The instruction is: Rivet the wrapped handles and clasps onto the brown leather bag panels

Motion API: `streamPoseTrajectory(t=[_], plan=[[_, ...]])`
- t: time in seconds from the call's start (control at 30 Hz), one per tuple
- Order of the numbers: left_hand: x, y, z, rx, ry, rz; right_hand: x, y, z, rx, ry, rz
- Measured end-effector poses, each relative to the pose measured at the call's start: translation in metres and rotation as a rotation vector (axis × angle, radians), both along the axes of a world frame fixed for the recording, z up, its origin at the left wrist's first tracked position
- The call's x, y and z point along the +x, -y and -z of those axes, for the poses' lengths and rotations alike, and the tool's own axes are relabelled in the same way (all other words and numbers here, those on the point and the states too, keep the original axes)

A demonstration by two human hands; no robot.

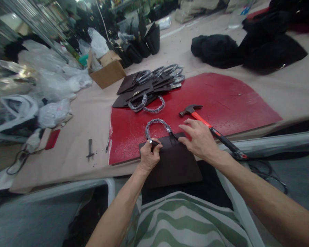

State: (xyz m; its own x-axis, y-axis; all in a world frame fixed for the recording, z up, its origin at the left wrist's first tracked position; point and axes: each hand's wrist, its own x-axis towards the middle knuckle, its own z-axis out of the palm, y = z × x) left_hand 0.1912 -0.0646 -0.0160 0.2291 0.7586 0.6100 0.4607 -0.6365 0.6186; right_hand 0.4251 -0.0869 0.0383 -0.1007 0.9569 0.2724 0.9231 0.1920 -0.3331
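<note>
Brown panel [176, 164] overhangs the red board [221, 96], left hand [149, 156] pinching one handle end [150, 140], right hand [201, 140] open.

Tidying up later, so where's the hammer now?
In the head view, the hammer lies on the red board, just beyond the right hand.

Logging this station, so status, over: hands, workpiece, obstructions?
Left hand closed on wrapped handle, left end. Right hand open, near right end. Dark panel beneath both. Hammer close beyond right hand.

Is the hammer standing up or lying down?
Lying down: the hammer is stretched out across the red board, its handle reaching past the near edge.
</note>
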Motion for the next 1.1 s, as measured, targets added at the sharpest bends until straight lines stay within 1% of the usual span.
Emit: streamPoseTrajectory(t=[0.03, 0.07, 0.13, 0.2, 0.23, 0.27, 0.33, 0.4, 0.43, 0.53, 0.6, 0.63, 0.67, 0.7, 0.77, 0.8, 0.83, 0.87, 0.93, 0.97, 1.0, 1.07, 1.1], plan=[[0.0, 0.001, 0.001, -0.005, 0.007, 0.004, 0.012, 0.001, -0.004, -0.002, 0.031, 0.081], [0.001, 0.001, 0.002, -0.008, 0.012, 0.007, 0.024, 0.003, -0.007, -0.041, 0.061, 0.167], [0.002, 0.002, 0.003, -0.01, 0.012, 0.01, 0.044, 0.004, -0.01, -0.176, 0.082, 0.306], [0.002, 0.002, 0.003, -0.002, 0.008, 0.01, 0.057, 0.003, -0.011, -0.277, 0.079, 0.374], [0.002, 0.001, 0.003, 0.001, 0.009, 0.011, 0.061, 0.001, -0.012, -0.311, 0.032, 0.397], [0.003, 0.001, 0.003, 0.003, 0.012, 0.012, 0.063, -0.003, -0.013, -0.356, -0.06, 0.416], [0.003, 0.001, 0.003, 0.003, 0.02, 0.013, 0.062, -0.012, -0.016, -0.491, -0.325, 0.445], [0.003, 0.0, 0.004, -0.005, 0.026, 0.016, 0.057, -0.021, -0.025, -0.642, -0.597, 0.426], [0.003, 0.0, 0.004, -0.009, 0.031, 0.017, 0.053, -0.024, -0.032, -0.687, -0.68, 0.402], [0.003, 0.001, 0.005, -0.037, 0.043, 0.018, 0.036, -0.021, -0.06, -0.711, -0.801, 0.339], [0.003, 0.001, 0.004, -0.066, 0.04, 0.018, 0.021, -0.008, -0.083, -0.647, -0.883, 0.295], [0.003, 0.001, 0.004, -0.077, 0.035, 0.018, 0.013, 0.001, -0.094, -0.576, -0.901, 0.257], [0.003, 0.001, 0.004, -0.083, 0.029, 0.017, 0.006, 0.01, -0.103, -0.468, -0.888, 0.203], [0.003, 0.001, 0.004, -0.081, 0.024, 0.015, -0.002, 0.02, -0.11, -0.338, -0.808, 0.144], [0.003, 0.0, 0.005, -0.059, 0.017, 0.006, -0.014, 0.036, -0.115, -0.103, -0.519, 0.026], [0.003, 0.0, 0.006, -0.04, 0.016, 0.004, -0.018, 0.042, -0.115, -0.05, -0.339, -0.028], [0.003, 0.0, 0.006, -0.018, 0.017, 0.002, -0.022, 0.046, -0.114, -0.043, -0.168, -0.079], [0.003, -0.001, 0.007, 0.001, 0.02, -0.003, -0.024, 0.048, -0.114, -0.079, -0.019, -0.13], [0.003, -0.001, 0.008, 0.016, 0.018, -0.013, -0.027, 0.049, -0.121, -0.154, 0.176, -0.202], [0.003, -0.001, 0.007, 0.013, 0.014, -0.015, -0.028, 0.048, -0.128, -0.143, 0.207, -0.218], [0.003, -0.001, 0.007, 0.005, 0.01, -0.015, -0.028, 0.047, -0.138, -0.08, 0.189, -0.218], [0.003, 0.0, 0.006, -0.011, 0.006, -0.003, -0.03, 0.048, -0.156, 0.128, 0.059, -0.155], [0.002, 0.0, 0.006, -0.012, 0.009, 0.002, -0.031, 0.049, -0.161, 0.221, -0.012, -0.094]])
